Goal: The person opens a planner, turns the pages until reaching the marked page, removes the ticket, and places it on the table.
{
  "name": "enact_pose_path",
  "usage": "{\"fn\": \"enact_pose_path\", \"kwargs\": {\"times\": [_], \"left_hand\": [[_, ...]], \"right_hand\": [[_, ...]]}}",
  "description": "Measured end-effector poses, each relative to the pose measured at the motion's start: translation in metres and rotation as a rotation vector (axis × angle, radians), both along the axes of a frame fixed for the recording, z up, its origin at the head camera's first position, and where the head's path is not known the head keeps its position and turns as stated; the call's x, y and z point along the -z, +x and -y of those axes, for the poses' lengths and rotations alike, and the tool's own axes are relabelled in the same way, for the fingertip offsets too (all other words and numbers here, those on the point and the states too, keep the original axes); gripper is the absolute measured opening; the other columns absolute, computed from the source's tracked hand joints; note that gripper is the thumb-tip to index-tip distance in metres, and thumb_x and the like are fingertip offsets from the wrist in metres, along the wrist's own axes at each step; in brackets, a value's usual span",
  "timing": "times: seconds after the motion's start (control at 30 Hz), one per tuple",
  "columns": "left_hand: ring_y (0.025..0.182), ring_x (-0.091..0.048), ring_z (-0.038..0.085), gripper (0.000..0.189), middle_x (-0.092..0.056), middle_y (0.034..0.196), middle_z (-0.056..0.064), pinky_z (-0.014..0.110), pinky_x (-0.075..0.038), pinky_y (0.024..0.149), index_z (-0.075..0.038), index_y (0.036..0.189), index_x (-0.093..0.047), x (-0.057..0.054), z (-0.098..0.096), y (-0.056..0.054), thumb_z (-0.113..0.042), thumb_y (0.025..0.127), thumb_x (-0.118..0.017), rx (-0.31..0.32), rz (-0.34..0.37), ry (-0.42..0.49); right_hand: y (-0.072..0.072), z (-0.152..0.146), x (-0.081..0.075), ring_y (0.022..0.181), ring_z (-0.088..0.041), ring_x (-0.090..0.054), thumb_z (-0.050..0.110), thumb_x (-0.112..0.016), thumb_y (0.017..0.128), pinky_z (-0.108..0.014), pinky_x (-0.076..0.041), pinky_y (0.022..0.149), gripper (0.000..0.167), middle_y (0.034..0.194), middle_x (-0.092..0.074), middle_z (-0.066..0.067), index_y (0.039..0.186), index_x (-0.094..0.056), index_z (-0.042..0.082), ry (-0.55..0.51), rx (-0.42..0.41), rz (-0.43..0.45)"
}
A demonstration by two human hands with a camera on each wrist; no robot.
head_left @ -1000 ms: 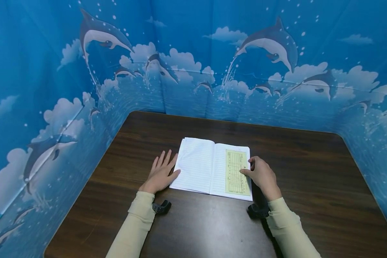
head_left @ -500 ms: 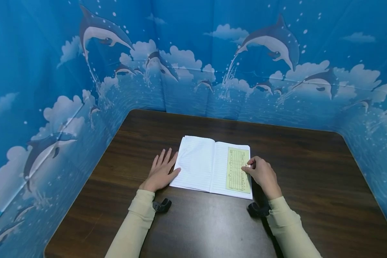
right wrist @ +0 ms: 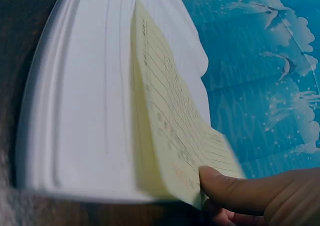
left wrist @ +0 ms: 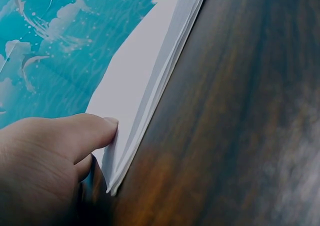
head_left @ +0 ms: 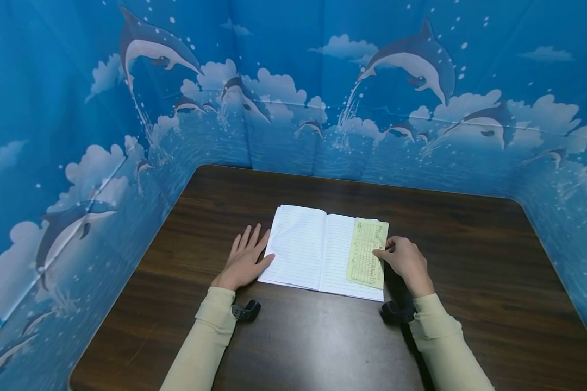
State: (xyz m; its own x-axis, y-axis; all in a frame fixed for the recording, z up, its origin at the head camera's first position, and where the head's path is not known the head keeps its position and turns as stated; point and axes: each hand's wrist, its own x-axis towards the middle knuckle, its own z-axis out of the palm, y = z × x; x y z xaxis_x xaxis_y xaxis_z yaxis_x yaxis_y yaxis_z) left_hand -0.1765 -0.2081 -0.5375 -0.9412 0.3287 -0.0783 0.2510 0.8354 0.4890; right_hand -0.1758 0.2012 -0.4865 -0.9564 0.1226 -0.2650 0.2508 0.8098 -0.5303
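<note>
An open lined notebook (head_left: 298,247) lies on the dark wooden table. Over its right page is a yellow printed slip (head_left: 367,254), tilted and reaching slightly past the page's right edge. My right hand (head_left: 407,263) pinches the slip's right edge between thumb and fingers; the right wrist view shows the slip (right wrist: 167,106) bowed up off the page, thumb on top. My left hand (head_left: 243,264) rests with spread fingers beside the notebook, its thumb on the left page's edge. In the left wrist view that thumb lies on the white page (left wrist: 132,81), the other fingers mostly hidden.
The brown table (head_left: 469,271) extends on all sides of the notebook. A blue curtain (head_left: 293,146) printed with dolphins borders its back and sides. Each wrist wears a black band, the left one (head_left: 246,311) and the right one (head_left: 398,313).
My right hand has moved a little to the right, drawing the yellow slip with it. The slip has turned slightly and lifted from the page. My left hand has stayed in place.
</note>
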Motion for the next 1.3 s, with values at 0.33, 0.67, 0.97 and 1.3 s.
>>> {"fn": "enact_pose_path", "kwargs": {"times": [0.33,0.67,0.97,1.3], "left_hand": [[0.164,0.01,0.034,0.076,0.001,0.178,0.01,0.058,0.008,0.13,-0.018,0.169,-0.015,-0.006,-0.001,0.002,-0.054,0.108,-0.043,-0.003,0.012,-0.003],[0.164,0.013,0.032,0.076,0.003,0.178,0.008,0.056,0.01,0.13,-0.019,0.169,-0.013,-0.009,-0.002,0.003,-0.054,0.108,-0.042,-0.012,0.031,0.002],[0.165,0.012,0.032,0.076,0.003,0.178,0.007,0.056,0.01,0.131,-0.02,0.169,-0.013,-0.006,-0.002,0.002,-0.054,0.108,-0.042,-0.013,0.028,-0.005],[0.165,0.012,0.032,0.076,0.003,0.178,0.007,0.056,0.01,0.131,-0.021,0.169,-0.012,-0.005,-0.001,0.001,-0.055,0.108,-0.041,-0.008,0.017,-0.009]], "right_hand": [[-0.004,-0.017,0.005,0.076,-0.025,-0.053,0.027,-0.059,0.107,-0.032,-0.039,0.062,0.035,0.101,-0.068,-0.018,0.125,-0.069,-0.001,-0.155,-0.02,-0.095],[-0.01,-0.037,-0.001,0.083,-0.02,-0.056,0.034,-0.065,0.105,-0.027,-0.051,0.07,0.042,0.109,-0.072,-0.015,0.127,-0.071,-0.001,-0.387,-0.048,-0.038],[-0.008,-0.051,-0.007,0.061,-0.013,-0.043,0.036,-0.065,0.104,-0.029,-0.039,0.058,0.049,0.076,-0.056,0.002,0.134,-0.068,-0.002,-0.43,-0.043,0.043],[-0.004,-0.077,-0.01,0.057,-0.012,-0.039,0.034,-0.063,0.106,-0.028,-0.038,0.055,0.052,0.068,-0.046,0.005,0.138,-0.063,-0.007,-0.401,-0.079,0.05]]}}
